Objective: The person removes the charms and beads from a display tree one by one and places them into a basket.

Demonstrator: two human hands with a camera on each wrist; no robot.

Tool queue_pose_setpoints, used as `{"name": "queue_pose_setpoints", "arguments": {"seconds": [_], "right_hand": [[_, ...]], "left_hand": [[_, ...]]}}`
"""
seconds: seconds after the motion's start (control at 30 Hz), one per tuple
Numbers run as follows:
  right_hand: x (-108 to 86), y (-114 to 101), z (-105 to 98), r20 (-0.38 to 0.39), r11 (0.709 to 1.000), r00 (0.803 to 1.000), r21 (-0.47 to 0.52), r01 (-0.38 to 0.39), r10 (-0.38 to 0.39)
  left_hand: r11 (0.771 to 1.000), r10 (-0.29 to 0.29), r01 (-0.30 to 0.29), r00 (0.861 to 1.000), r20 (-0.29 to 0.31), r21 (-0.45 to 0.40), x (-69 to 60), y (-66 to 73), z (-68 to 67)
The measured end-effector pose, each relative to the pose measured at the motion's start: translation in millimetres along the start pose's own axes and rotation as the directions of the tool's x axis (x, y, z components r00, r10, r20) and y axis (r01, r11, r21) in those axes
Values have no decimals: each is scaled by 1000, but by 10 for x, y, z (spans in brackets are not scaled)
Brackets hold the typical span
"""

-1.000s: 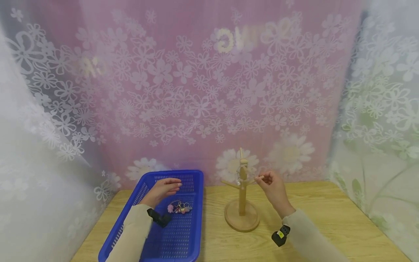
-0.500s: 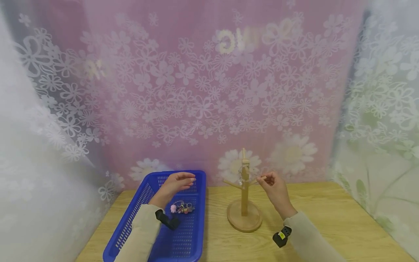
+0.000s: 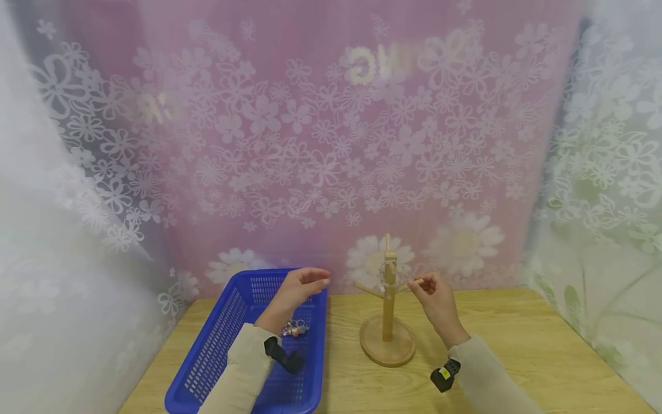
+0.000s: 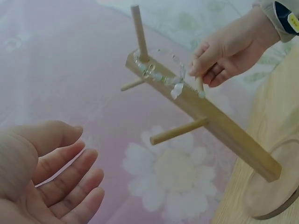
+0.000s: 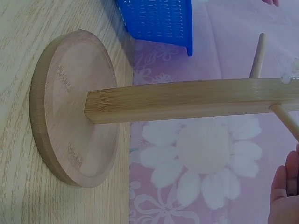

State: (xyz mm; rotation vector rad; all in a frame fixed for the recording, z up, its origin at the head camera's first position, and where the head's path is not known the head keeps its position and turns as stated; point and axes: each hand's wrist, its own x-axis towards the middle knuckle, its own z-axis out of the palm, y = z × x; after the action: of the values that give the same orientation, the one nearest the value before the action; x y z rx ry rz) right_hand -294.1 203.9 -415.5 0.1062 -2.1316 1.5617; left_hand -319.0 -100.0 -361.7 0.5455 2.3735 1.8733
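Observation:
A wooden stand (image 3: 387,316) with a round base and several pegs stands upright on the table. Its right peg is pinched at the end between the thumb and fingers of my right hand (image 3: 437,302). A clear beaded bracelet (image 4: 161,78) with a white charm drapes around the upper post; in the left wrist view one end lies near the pinched peg. My left hand (image 3: 295,296) hovers over the right side of the blue basket (image 3: 207,345), fingers relaxed and holding nothing. In the left wrist view that hand (image 4: 51,172) is apart from the stand.
Small charms on rings (image 3: 296,328) lie in the basket, partly hidden by my left arm. The basket stands left of the stand on the wood-grain table (image 3: 491,339). Floral curtains (image 3: 310,144) enclose the back and sides.
My left hand has moved right, from over the basket's middle towards its right rim and the stand. The right hand stays at the peg. The view has shifted slightly.

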Motion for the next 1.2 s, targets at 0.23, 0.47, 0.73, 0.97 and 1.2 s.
{"name": "queue_pose_setpoints", "arguments": {"seconds": [0.23,0.47,0.73,0.97,1.2], "right_hand": [[-34,-19,11,-10,1000,1000,-16,-25,24],[-65,-39,18,-38,999,998,6,-45,45],[-80,-2,55,-80,998,997,50,28,-24],[-85,-11,56,-75,999,997,45,18,-15],[-144,-210,34,-77,999,997,46,29,-25]], "left_hand": [[999,44,-44,998,-45,-4,-32,14,128],[995,76,-76,997,-13,-56,-55,34,292],[987,115,-119,992,-42,-104,-49,115,523],[978,160,-164,986,-42,-130,-64,234,692],[977,191,-197,979,-75,-85,-171,519,829]]}}
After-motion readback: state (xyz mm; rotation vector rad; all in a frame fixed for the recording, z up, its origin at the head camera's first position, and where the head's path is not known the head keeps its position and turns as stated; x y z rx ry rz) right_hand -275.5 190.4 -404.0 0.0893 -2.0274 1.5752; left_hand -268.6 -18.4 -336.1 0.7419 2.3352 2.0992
